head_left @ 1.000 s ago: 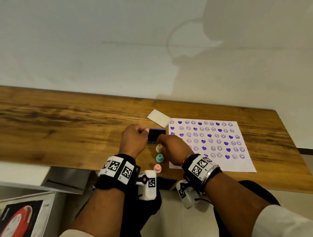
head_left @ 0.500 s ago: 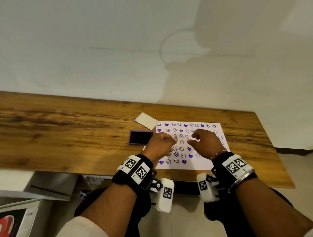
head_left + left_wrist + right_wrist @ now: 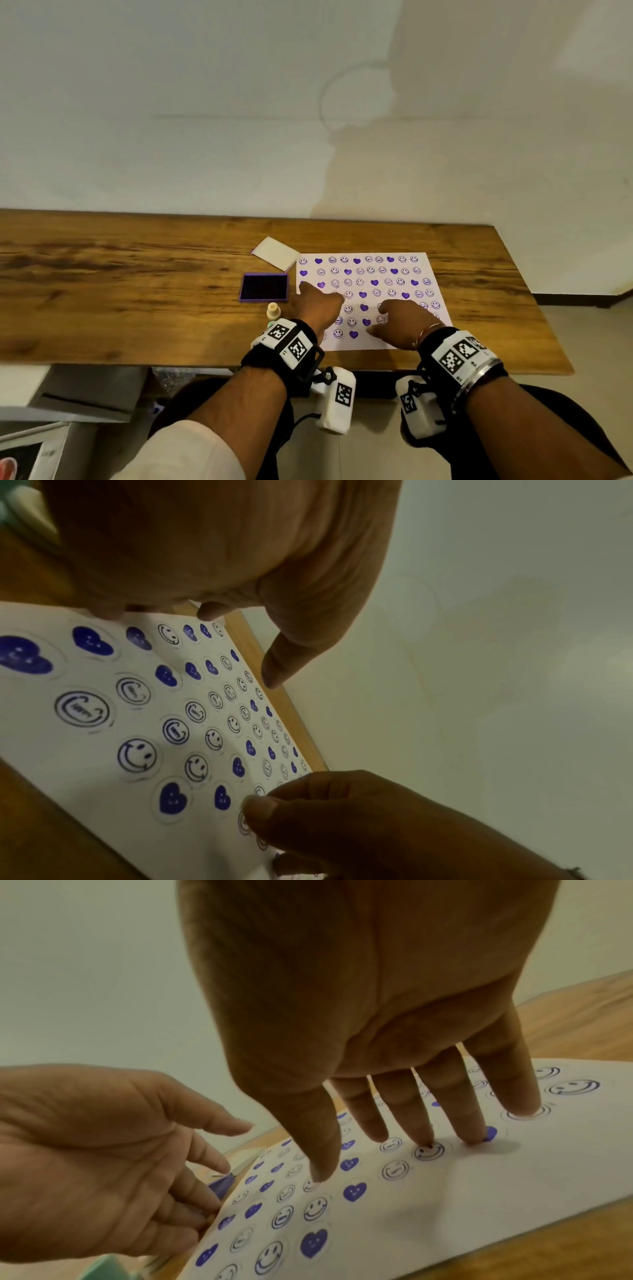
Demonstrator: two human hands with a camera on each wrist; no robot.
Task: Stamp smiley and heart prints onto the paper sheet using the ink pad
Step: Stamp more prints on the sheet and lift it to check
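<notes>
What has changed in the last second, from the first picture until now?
Both hands went from the ink pad to the paper sheet. The right hand let go of the cream stamp and now presses straight fingers on the paper; the left hand sits at its left edge, empty. Ink pad, lid and stamps stayed put.

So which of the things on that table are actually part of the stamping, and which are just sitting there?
Part of the job:
- paper sheet, covered in purple smileys and hearts
- ink pad, open, left of the sheet
- cream stamp, standing by the pad
- left hand and right hand, both empty, on the sheet

Just lying about:
- white card beyond the pad
- wooden table
</notes>
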